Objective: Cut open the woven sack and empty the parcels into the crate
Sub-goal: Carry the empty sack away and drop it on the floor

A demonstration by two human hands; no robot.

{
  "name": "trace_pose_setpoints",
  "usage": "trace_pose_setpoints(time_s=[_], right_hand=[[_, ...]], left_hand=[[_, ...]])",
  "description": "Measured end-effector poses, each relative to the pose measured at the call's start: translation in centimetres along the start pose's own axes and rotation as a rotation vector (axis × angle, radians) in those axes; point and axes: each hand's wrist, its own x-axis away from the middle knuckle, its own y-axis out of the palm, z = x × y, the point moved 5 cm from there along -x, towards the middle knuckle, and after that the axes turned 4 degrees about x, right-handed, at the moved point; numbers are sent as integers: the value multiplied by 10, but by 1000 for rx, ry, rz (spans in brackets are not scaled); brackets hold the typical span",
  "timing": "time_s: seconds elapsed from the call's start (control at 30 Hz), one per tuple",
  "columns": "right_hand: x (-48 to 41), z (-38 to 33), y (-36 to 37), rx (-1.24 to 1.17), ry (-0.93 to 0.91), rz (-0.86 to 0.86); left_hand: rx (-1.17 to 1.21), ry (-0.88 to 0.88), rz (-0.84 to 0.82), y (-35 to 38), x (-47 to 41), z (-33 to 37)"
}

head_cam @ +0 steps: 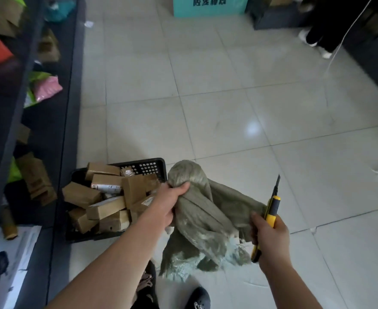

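Observation:
The grey-green woven sack [203, 217] hangs limp and crumpled over the floor, its frayed cut edge at the bottom. My left hand [170, 201] grips a bunched part near its top. My right hand [269, 235] holds a yellow-and-black utility knife [272, 208] with the blade out and pointing up, and also pinches the sack's right edge. To the left, a black plastic crate [147, 167] on the floor is piled with several brown cardboard parcels [107, 204].
Dark shelving [36, 90] with packages runs along the left. A teal box [208, 6] stands at the far end of the tiled floor. A person's legs [319, 34] are at the upper right. My shoes [197, 297] are at the bottom.

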Motion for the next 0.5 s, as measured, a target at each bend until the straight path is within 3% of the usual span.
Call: trace_pose_setpoints(time_s=[0.3,0.5], right_hand=[[11,-116,-97,-190,-197,246],[39,-173,-160,-343,-349,338]], left_hand=[[-269,448,-57,72,81,107],[-261,675,-139,127,147,163]])
